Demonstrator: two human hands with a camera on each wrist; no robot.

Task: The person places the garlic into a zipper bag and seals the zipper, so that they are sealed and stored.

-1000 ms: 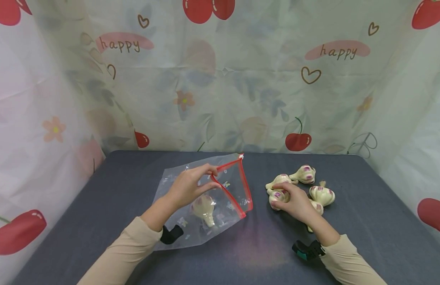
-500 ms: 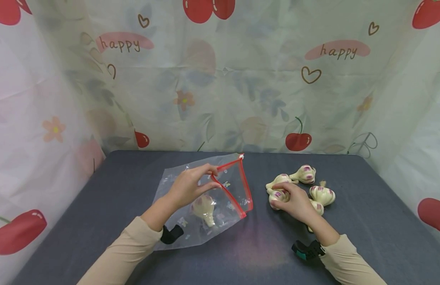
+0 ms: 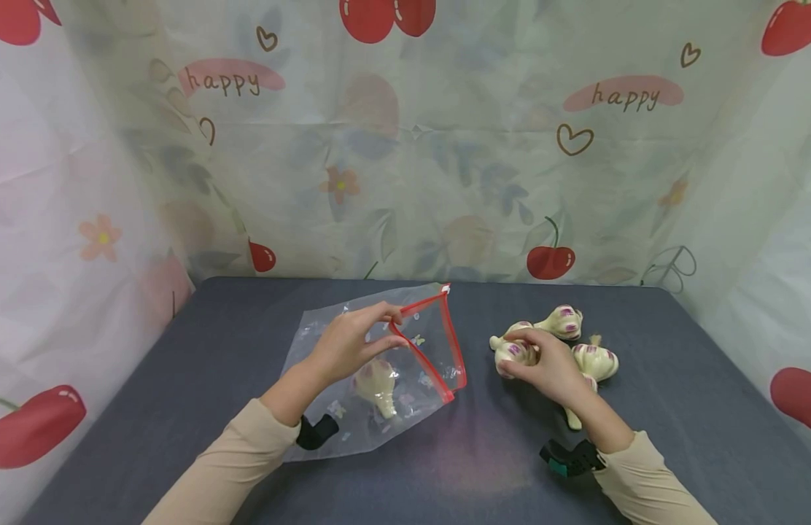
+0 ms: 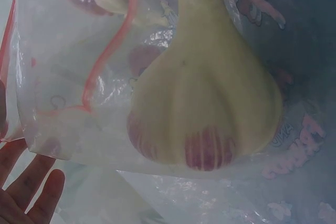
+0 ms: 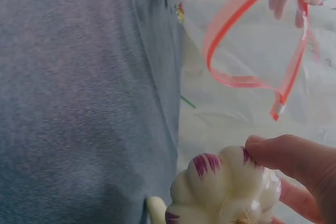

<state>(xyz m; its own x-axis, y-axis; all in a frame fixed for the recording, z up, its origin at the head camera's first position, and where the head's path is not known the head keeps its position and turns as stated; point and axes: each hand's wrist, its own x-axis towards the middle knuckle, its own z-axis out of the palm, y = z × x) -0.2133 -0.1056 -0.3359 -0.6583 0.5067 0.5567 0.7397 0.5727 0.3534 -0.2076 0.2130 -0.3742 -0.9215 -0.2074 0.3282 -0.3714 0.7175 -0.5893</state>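
My left hand [image 3: 349,339] pinches the red-edged rim of a clear zip bag [image 3: 313,335], whose mouth gapes toward the right. Inside the bag lies one garlic bulb [image 3: 376,383], seen large through the plastic in the left wrist view. Over on the right, my right hand [image 3: 553,364] grips a second garlic bulb [image 5: 226,187] between thumb and fingers. This bulb is whitish with purple streaks, its root end facing the right wrist camera. Behind the held bulb in the head view, another bulb is partly hidden.
Beyond the right hand lie more garlic bulbs, one at the back [image 3: 564,321] and one to the right [image 3: 596,361]. Another, mostly covered by the right hand, shows its stem [image 3: 573,419]. A dark cloth [image 3: 484,437] covers the table; a printed curtain [image 3: 412,182] hangs behind it.
My right hand has risen slightly with the garlic bulb in its grip, and the bulb has shifted up a little. The left hand and the bag have stayed in place.
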